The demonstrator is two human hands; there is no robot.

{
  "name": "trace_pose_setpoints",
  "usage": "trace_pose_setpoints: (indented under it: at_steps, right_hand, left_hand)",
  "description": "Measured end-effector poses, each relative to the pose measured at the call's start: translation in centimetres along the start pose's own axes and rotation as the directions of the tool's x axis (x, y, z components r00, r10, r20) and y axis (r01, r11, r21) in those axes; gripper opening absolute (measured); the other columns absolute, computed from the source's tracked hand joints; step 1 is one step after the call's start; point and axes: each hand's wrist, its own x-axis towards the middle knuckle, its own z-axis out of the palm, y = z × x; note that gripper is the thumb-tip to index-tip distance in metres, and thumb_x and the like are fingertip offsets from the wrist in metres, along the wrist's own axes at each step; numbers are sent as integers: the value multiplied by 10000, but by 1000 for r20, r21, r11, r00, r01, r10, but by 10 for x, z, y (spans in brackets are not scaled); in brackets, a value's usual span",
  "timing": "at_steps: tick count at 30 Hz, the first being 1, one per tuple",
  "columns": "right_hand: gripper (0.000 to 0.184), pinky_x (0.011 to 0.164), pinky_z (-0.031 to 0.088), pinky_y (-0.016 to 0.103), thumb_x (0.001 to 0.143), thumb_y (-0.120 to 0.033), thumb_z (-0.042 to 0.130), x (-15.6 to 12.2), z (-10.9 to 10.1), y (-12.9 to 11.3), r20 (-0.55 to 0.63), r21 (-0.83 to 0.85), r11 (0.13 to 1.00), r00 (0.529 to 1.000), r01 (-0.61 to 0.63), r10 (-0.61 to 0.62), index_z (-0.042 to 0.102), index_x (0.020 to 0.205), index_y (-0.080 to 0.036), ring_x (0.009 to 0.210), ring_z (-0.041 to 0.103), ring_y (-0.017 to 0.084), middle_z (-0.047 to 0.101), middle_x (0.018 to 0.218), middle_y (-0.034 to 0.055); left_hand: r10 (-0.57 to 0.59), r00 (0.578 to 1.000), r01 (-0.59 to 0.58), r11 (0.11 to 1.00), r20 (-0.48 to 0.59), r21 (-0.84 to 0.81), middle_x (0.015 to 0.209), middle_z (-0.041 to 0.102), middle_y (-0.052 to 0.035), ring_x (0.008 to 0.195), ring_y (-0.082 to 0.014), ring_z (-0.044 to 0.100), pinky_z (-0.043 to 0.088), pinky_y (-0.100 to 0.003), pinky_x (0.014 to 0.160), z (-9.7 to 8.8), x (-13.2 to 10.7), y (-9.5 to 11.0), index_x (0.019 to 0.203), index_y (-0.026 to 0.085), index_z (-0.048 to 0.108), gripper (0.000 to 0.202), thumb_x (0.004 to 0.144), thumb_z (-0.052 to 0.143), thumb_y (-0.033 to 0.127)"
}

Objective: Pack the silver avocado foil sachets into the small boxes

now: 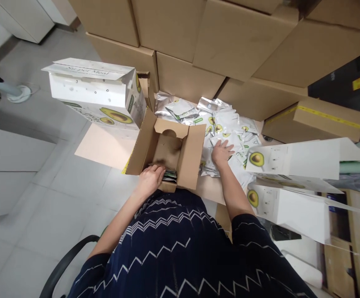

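An opened cardboard box (192, 155) stands in front of me with its flaps up. My left hand (151, 179) rests at its near left edge, fingers curled over into it beside a few upright sachets (170, 176); whether it grips them or the wall is hidden. To the right, my right hand (222, 153) lies with fingers spread on a heap of white and silver sachets (228, 122) printed with avocados. Nothing shows gripped in it.
A white avocado-printed carton (96, 95) stands at the left. Unfolded white cartons (310, 159) lie at the right. Large brown boxes (170, 29) are stacked behind the table. A taped brown box (316, 120) sits at the back right, and a chair arm (65, 265) curves at lower left.
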Motion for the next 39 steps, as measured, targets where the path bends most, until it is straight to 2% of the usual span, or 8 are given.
trace_pose_setpoints:
  at_steps: [9,13,16,19,23,26,33,39]
  right_hand:
    - [415,842,487,400,953,-168,357,-46,-103,39,-330,308,941,944,140,-33,593,1287,-102,934,653,275,690,988,159]
    - [327,771,495,341,1001,-344,432,-98,-159,47,-630,547,672,774,500,-63,645,1198,-191,858,635,218,675,921,62]
    - [265,673,481,283,1000,-361,480,-132,-182,22,-673,553,491,708,673,-212,665,1140,-233,736,606,164,644,822,1]
    - [277,672,483,270,1007,-284,441,-145,-185,-21,-548,493,401,633,772,-546,654,1175,-229,725,621,153,673,835,1]
    - [340,726,467,284,996,-173,372,-141,-162,-86,-124,354,437,505,827,-854,608,1241,-181,848,671,193,733,1005,86]
    - [318,702,433,277,979,-155,394,-133,-138,-124,181,227,484,452,845,-873,606,1217,-151,865,685,216,744,1021,132]
    - [339,684,433,255,973,-229,493,-119,-101,-159,576,124,495,344,860,-741,635,1255,-106,996,699,243,723,1178,176]
    - [354,733,462,255,988,-178,438,-117,-95,-161,680,119,351,181,929,-710,682,1200,-34,1015,697,239,702,1222,217]
  left_hand:
    - [39,995,-44,998,-95,-46,1144,722,-81,1006,-207,687,551,-338,886,5,0,-5,1138,207,684,286,1010,431,236]
    - [31,995,-26,998,-99,51,1158,727,-79,963,-239,663,520,-396,838,1,-2,0,1142,225,703,277,987,474,228]
    - [28,991,-15,994,-128,104,1187,727,-76,970,-266,624,495,-423,827,0,-3,3,1148,222,716,289,984,479,236]
    - [50,989,-40,996,-142,73,1176,733,-69,952,-256,592,483,-407,844,1,-3,3,1117,208,729,300,994,456,230]
    - [47,984,-46,999,-172,10,1116,739,-81,939,-236,580,467,-381,836,4,-3,3,1085,208,734,295,1007,453,254]
    - [26,980,-25,1000,-195,7,1075,743,-79,907,-233,573,455,-383,812,6,-5,4,1034,218,744,306,1015,446,283]
    - [-21,960,18,1000,-280,-11,1125,703,-111,967,-260,554,465,-426,842,8,-7,5,969,218,750,278,991,484,294]
    - [7,963,-22,998,-271,-55,1414,586,-142,1383,-343,435,412,-543,1101,7,0,2,910,177,717,234,962,498,242]
